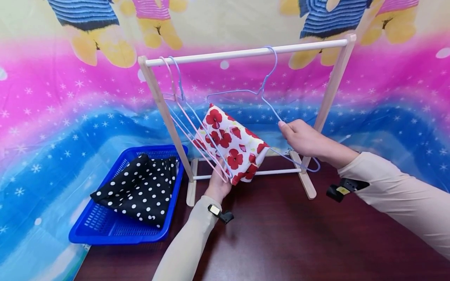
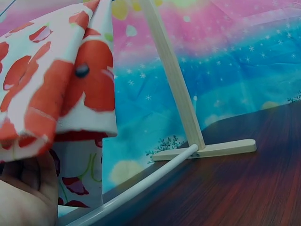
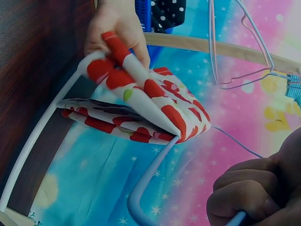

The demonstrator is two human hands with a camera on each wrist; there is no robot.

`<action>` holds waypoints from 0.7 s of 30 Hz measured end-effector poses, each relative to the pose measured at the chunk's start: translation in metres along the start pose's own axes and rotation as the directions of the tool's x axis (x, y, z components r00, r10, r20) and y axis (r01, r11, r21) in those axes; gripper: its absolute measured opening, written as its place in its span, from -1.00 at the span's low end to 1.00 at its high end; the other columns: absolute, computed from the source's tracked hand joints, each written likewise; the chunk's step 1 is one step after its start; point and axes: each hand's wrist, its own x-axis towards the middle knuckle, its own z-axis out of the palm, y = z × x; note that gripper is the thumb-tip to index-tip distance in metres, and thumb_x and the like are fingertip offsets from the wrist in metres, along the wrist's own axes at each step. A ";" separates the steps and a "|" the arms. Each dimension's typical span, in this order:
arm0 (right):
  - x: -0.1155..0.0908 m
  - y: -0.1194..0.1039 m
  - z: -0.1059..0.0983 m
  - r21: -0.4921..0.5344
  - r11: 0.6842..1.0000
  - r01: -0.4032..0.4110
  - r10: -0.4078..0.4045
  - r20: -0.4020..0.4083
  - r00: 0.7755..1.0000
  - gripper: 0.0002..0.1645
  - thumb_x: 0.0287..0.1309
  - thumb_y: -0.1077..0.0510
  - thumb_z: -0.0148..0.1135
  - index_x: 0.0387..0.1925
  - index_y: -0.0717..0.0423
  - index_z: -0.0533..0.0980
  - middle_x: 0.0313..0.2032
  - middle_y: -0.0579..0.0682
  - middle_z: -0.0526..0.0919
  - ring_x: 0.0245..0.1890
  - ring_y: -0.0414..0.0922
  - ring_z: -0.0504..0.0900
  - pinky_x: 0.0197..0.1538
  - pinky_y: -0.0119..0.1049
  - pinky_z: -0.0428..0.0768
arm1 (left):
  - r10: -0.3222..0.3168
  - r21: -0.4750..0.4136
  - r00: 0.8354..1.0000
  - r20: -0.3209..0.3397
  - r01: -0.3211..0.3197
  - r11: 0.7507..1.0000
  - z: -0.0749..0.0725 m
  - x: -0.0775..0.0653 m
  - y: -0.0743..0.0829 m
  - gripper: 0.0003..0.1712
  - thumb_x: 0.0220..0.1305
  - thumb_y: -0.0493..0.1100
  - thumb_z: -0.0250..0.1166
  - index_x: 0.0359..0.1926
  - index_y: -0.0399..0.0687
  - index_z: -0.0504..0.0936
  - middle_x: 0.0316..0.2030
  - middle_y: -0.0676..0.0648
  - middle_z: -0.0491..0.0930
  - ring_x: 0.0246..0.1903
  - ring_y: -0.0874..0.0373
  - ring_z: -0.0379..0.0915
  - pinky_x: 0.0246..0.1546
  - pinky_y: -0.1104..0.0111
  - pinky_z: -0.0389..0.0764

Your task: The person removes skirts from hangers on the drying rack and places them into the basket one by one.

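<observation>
A white cloth with red flowers [image 1: 236, 142] is folded over the bottom bar of a light blue wire hanger [image 1: 262, 89], whose hook sits on the rack's top rail. My left hand [image 1: 219, 184] holds the cloth's lower edge. In the right wrist view, that cloth [image 3: 174, 96] drapes in layers over the bar, with the left hand [image 3: 117, 30] pinching one layer. My right hand [image 1: 304, 138] grips the hanger's right shoulder, its fingers curled round the wire in the right wrist view. The tilted hanger has its right corner low, beyond the right hand.
A pink hanger [image 1: 172, 80] and another blue hanger [image 1: 180, 82] hang at the left of the wooden rack [image 1: 330, 86], overlapping the cloth in the head view. A blue basket [image 1: 116, 238] with a black polka-dot cloth [image 1: 140, 191] stands left on the dark table [image 1: 281, 234].
</observation>
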 end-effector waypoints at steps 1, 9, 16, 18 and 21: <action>0.000 0.000 0.000 0.000 1.000 0.000 0.000 0.000 1.000 -0.32 0.63 -0.13 -0.43 -0.66 0.04 0.20 -0.72 -0.12 0.17 -0.74 -0.21 0.14 -0.62 -0.28 0.27 | -0.004 -0.004 1.000 0.010 0.004 1.000 -0.001 0.000 0.001 -0.77 0.53 0.05 0.07 -0.08 0.11 0.60 -0.24 0.18 0.75 -0.21 0.34 0.68 -0.11 0.50 0.64; 0.001 -0.001 0.001 -0.007 1.000 0.006 -0.006 -0.005 1.000 -0.31 0.63 -0.13 -0.43 -0.66 0.05 0.20 -0.72 -0.11 0.16 -0.73 -0.21 0.12 -0.61 -0.29 0.26 | -0.032 -0.026 0.999 0.035 0.033 0.999 -0.002 -0.008 0.009 -0.47 0.33 0.19 0.30 0.19 0.07 0.46 -0.09 0.13 0.75 -0.09 0.26 0.71 0.00 0.41 0.69; 0.002 0.001 0.000 -0.018 1.000 0.003 -0.003 -0.007 1.000 -0.31 0.63 -0.13 -0.44 -0.66 0.05 0.21 -0.71 -0.11 0.16 -0.72 -0.20 0.12 -0.60 -0.29 0.26 | -0.023 -0.042 0.999 0.035 0.025 0.999 0.001 -0.015 0.012 -0.58 0.39 0.13 0.27 0.14 0.08 0.47 -0.09 0.10 0.75 -0.10 0.24 0.73 -0.02 0.38 0.72; 0.002 0.001 0.001 -0.020 1.000 0.003 -0.003 -0.007 1.000 -0.31 0.63 -0.13 -0.44 -0.66 0.05 0.21 -0.71 -0.11 0.16 -0.72 -0.20 0.12 -0.60 -0.29 0.26 | -0.008 -0.027 0.999 0.036 0.009 1.000 0.003 -0.018 0.013 -0.69 0.47 0.07 0.18 0.09 0.07 0.48 -0.13 0.12 0.76 -0.13 0.27 0.72 -0.04 0.42 0.71; 0.001 0.001 0.000 -0.021 1.000 0.005 -0.005 -0.007 1.000 -0.31 0.63 -0.13 -0.43 -0.67 0.04 0.21 -0.71 -0.12 0.16 -0.73 -0.20 0.12 -0.61 -0.29 0.26 | 0.009 0.002 0.999 0.048 -0.009 1.000 0.007 -0.022 0.014 -0.76 0.55 0.02 0.06 0.07 0.06 0.48 -0.16 0.16 0.74 -0.13 0.33 0.68 -0.01 0.47 0.65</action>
